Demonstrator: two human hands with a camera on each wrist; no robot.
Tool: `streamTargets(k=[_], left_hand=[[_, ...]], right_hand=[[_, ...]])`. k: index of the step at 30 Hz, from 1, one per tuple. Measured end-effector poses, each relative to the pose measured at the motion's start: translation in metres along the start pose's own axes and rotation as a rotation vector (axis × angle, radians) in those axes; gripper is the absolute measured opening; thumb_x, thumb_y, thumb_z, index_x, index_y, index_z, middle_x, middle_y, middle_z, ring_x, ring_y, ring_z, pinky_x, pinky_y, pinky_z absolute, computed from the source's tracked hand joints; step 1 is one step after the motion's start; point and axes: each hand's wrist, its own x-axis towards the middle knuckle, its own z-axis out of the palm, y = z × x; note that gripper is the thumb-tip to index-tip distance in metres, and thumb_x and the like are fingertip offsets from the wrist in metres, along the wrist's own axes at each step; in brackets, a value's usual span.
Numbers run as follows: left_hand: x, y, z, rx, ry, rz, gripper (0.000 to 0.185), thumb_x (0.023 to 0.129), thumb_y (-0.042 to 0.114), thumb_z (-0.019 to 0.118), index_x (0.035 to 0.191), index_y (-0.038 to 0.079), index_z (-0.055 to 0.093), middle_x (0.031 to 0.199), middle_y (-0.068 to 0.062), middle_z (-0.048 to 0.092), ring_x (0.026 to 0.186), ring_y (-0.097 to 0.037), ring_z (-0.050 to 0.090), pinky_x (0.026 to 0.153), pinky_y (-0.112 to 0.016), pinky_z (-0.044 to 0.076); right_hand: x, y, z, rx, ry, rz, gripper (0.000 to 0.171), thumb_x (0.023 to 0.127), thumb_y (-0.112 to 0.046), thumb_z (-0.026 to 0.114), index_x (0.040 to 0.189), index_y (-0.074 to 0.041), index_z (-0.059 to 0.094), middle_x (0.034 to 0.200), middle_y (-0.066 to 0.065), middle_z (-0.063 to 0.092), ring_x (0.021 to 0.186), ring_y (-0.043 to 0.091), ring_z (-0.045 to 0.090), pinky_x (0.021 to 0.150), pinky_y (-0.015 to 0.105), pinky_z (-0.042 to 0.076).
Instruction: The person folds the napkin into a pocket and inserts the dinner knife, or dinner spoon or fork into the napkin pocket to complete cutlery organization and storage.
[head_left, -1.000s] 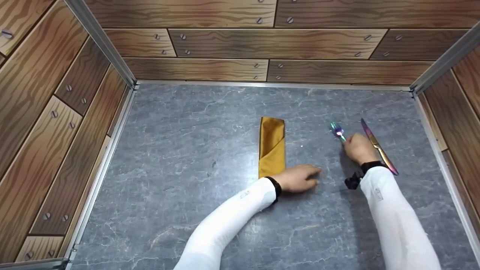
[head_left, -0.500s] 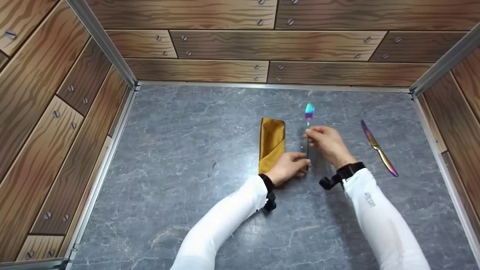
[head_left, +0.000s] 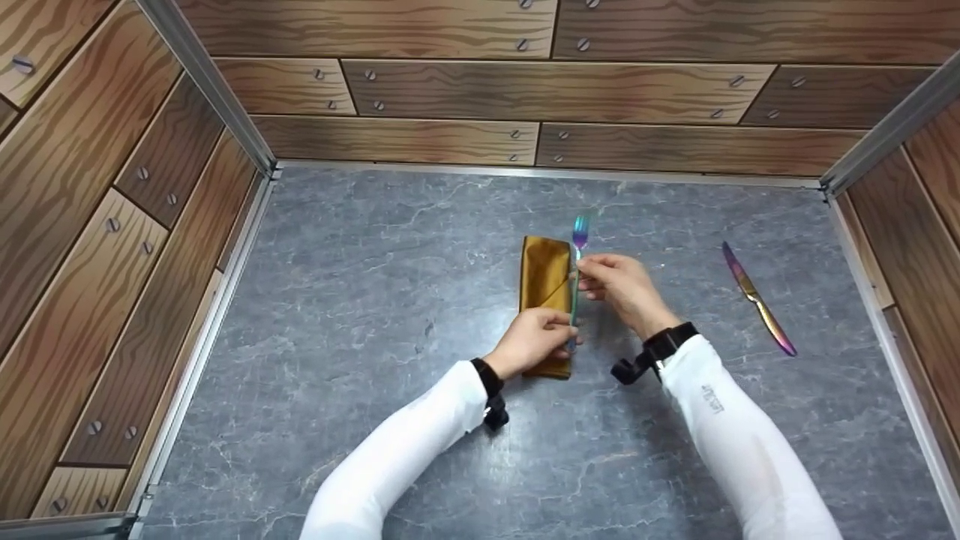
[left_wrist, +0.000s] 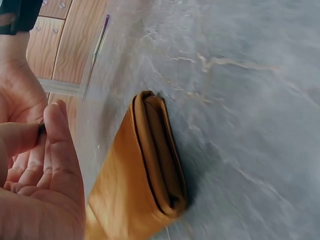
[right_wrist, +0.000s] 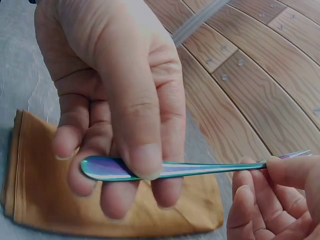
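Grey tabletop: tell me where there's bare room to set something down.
The tabletop is bare left of the folded napkin, along the back wall, and in front between the sleeves. It is crowded mid-table, where the left hand and right hand hold the spoon. The knife takes the right strip.

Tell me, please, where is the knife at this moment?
In the head view, the knife lies on the grey table at the right, apart from the right hand and near the right wall; neither hand touches it.
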Motion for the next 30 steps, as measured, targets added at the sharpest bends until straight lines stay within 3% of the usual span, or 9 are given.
streamTargets(k=[6,9,11,14,16,17,20,23,30], left_hand=[[-0.014,-0.006,-0.017,0.071,0.036,0.006,0.028,0.095,0.01,0.064,0.12,-0.004,0.068,0.096,-0.014,0.076,0.077,-0.019,0.074,0.07,-0.029,0.062],[-0.021,-0.006,-0.026,0.233,0.037,0.028,0.029,0.097,0.013,0.062,0.122,0.001,0.069,0.096,-0.01,0.077,0.073,-0.014,0.072,0.069,-0.026,0.06],[-0.027,-0.009,-0.033,0.425,0.027,0.064,0.029,0.098,0.016,0.058,0.124,0.008,0.071,0.096,-0.005,0.077,0.065,-0.014,0.07,0.067,-0.024,0.059],[-0.036,-0.014,-0.044,0.839,-0.012,0.195,0.031,0.098,0.021,0.055,0.124,0.019,0.072,0.108,0.002,0.076,0.077,-0.012,0.072,0.075,-0.025,0.057],[-0.043,-0.02,-0.05,1.108,-0.085,0.322,0.036,0.099,0.024,0.053,0.133,0.02,0.065,0.126,0.001,0.07,0.102,-0.015,0.071,0.092,-0.03,0.055],[-0.046,-0.024,-0.052,1.233,-0.138,0.386,0.041,0.1,0.026,0.052,0.14,0.02,0.059,0.137,0.0,0.063,0.12,-0.017,0.063,0.103,-0.033,0.05],[-0.055,-0.037,-0.056,1.517,-0.303,0.546,0.061,0.103,0.038,0.044,0.157,0.014,0.031,0.164,-0.005,0.029,0.151,-0.024,0.027,0.123,-0.041,0.025],[-0.063,-0.048,-0.057,1.651,-0.403,0.583,0.076,0.104,0.055,0.033,0.161,0.011,0.011,0.169,-0.007,0.008,0.156,-0.025,0.005,0.127,-0.041,0.008],[-0.071,-0.058,-0.055,1.737,-0.374,0.596,0.088,0.099,0.07,0.023,0.16,0.009,0.013,0.168,-0.009,0.011,0.155,-0.023,0.01,0.127,-0.039,0.012]], right_hand=[[0.007,-0.001,0.02,0.011,-0.038,0.023,0.021,0.094,-0.017,0.07,0.106,-0.001,0.064,0.08,-0.001,0.07,0.069,0.012,0.067,0.065,0.024,0.058],[0.013,-0.004,0.026,0.011,-0.043,0.035,0.018,0.094,-0.016,0.07,0.104,-0.002,0.065,0.078,-0.001,0.07,0.068,0.011,0.067,0.065,0.024,0.058],[0.017,-0.006,0.028,0.015,-0.038,0.035,0.017,0.094,-0.016,0.07,0.104,-0.003,0.065,0.08,0.0,0.071,0.068,0.011,0.066,0.066,0.023,0.058],[0.026,-0.011,0.026,0.022,-0.009,0.018,0.016,0.094,-0.015,0.069,0.105,-0.003,0.066,0.082,0.001,0.072,0.068,0.009,0.065,0.064,0.021,0.057],[0.032,-0.014,0.025,0.024,0.016,-0.006,0.017,0.095,-0.014,0.068,0.107,-0.002,0.065,0.085,0.003,0.073,0.069,0.008,0.065,0.064,0.02,0.057],[0.036,-0.016,0.024,0.028,0.029,-0.019,0.018,0.095,-0.013,0.068,0.108,-0.001,0.065,0.087,0.004,0.073,0.069,0.008,0.065,0.064,0.02,0.057],[0.045,-0.02,0.025,0.044,0.068,-0.058,0.021,0.096,-0.011,0.066,0.111,0.003,0.063,0.089,0.007,0.073,0.068,0.008,0.065,0.065,0.021,0.058],[0.054,-0.023,0.028,0.052,0.099,-0.083,0.018,0.097,-0.009,0.064,0.109,0.004,0.062,0.084,0.005,0.071,0.066,0.008,0.064,0.066,0.021,0.058],[0.065,-0.019,0.043,-0.006,0.117,-0.103,0.017,0.097,-0.007,0.063,0.108,0.006,0.062,0.085,0.008,0.07,0.065,0.007,0.064,0.065,0.021,0.059]])
